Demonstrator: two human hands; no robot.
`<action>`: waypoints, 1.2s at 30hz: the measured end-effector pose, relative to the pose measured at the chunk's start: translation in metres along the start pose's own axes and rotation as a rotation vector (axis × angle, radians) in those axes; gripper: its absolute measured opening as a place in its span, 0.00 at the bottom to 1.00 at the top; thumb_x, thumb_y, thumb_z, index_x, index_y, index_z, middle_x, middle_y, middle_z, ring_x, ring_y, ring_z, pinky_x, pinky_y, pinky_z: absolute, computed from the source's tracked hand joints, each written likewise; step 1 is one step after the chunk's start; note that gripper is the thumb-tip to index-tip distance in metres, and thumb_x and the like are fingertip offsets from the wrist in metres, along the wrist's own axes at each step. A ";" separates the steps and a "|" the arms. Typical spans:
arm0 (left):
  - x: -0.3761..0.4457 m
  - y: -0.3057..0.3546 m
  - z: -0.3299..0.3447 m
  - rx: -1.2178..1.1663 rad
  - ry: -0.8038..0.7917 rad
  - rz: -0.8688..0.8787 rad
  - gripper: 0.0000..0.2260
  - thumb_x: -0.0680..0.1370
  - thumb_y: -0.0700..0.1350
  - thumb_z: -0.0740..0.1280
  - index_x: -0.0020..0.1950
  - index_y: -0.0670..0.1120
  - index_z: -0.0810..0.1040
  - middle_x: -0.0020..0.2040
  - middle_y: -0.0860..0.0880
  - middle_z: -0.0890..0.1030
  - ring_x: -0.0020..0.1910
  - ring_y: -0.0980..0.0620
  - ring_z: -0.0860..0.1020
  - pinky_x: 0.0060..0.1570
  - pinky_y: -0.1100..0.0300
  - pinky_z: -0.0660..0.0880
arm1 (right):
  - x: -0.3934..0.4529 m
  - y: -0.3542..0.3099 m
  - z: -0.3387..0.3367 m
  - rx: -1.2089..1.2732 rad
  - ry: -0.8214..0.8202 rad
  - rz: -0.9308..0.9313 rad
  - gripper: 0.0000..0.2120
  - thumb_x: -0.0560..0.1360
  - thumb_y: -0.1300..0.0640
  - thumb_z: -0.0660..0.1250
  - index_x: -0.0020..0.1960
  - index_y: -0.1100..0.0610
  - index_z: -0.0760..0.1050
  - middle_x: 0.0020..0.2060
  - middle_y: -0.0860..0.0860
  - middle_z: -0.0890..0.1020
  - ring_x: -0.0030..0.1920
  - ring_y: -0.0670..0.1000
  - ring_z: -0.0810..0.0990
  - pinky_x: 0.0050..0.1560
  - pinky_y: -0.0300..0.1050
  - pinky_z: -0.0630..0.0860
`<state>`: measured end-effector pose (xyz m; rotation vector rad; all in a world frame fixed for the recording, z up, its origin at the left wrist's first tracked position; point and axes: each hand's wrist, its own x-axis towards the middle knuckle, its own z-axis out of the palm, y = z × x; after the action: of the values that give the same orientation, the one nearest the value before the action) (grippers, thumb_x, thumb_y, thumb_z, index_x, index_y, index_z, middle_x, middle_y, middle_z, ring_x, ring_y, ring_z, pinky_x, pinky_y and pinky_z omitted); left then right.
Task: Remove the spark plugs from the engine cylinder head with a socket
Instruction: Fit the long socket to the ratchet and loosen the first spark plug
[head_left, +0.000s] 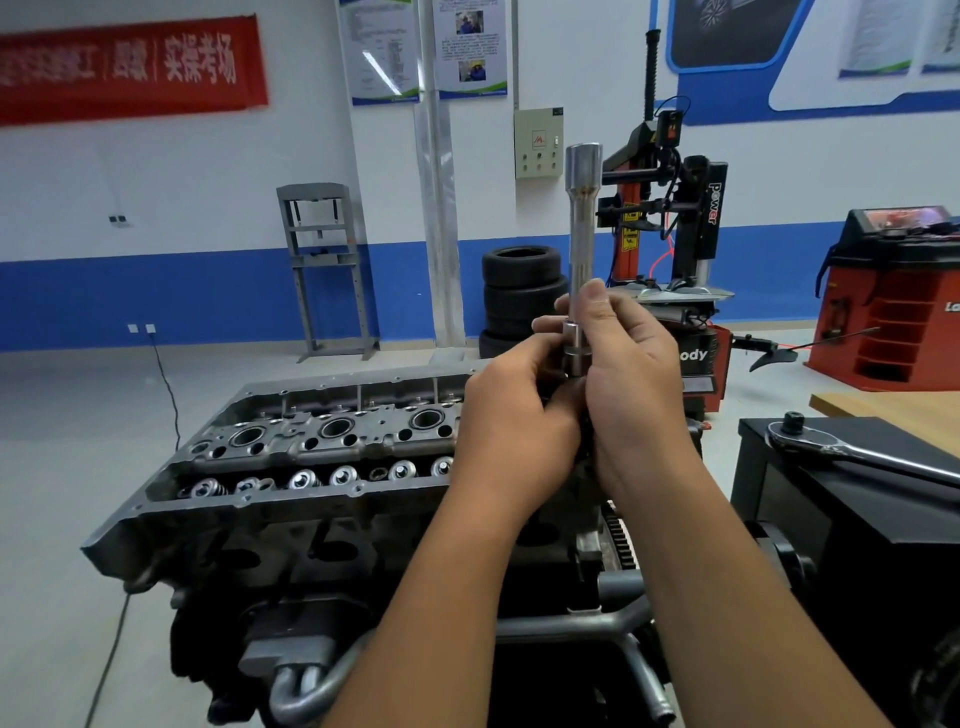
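Gripping upright socket (583, 223): both hands (519, 410) | cylinder head (291, 441) below | ratchet (852, 452) on black cabinet (831, 519) | workshop

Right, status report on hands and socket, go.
Both hands, left and right, grip the long socket, upright above the cylinder head. Ratchet idle on black cabinet. Nothing in the way.

A workshop's white wall (218, 171) with a blue lower band carries a red banner (124, 67) and posters (384, 52), above a pale floor (78, 415) holding stacked tyres (522, 291), a grey press frame (324, 270) and a tyre-changing machine (675, 218).
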<state>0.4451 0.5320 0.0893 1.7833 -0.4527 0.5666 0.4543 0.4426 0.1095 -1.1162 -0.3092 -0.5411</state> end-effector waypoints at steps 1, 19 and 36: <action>0.000 -0.001 0.001 0.006 0.029 -0.003 0.12 0.80 0.40 0.72 0.57 0.56 0.84 0.47 0.56 0.88 0.48 0.56 0.86 0.52 0.47 0.84 | -0.001 0.000 0.000 0.023 0.005 -0.003 0.10 0.80 0.49 0.69 0.49 0.56 0.77 0.42 0.56 0.87 0.43 0.52 0.85 0.47 0.54 0.84; 0.003 -0.004 -0.001 -0.080 0.061 0.035 0.07 0.81 0.44 0.73 0.54 0.57 0.87 0.45 0.55 0.88 0.46 0.55 0.87 0.49 0.51 0.85 | -0.002 0.004 -0.003 -0.017 -0.056 -0.054 0.12 0.72 0.46 0.75 0.46 0.53 0.77 0.41 0.55 0.84 0.40 0.49 0.83 0.44 0.46 0.84; 0.002 0.002 -0.003 -0.092 -0.056 0.003 0.10 0.86 0.43 0.65 0.58 0.51 0.86 0.49 0.51 0.88 0.51 0.50 0.86 0.55 0.44 0.83 | 0.002 0.005 -0.003 -0.009 0.013 -0.001 0.17 0.78 0.44 0.68 0.47 0.59 0.80 0.41 0.51 0.87 0.45 0.49 0.85 0.52 0.48 0.84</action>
<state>0.4448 0.5339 0.0927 1.7143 -0.5118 0.4916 0.4585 0.4408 0.1052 -1.1208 -0.2967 -0.5509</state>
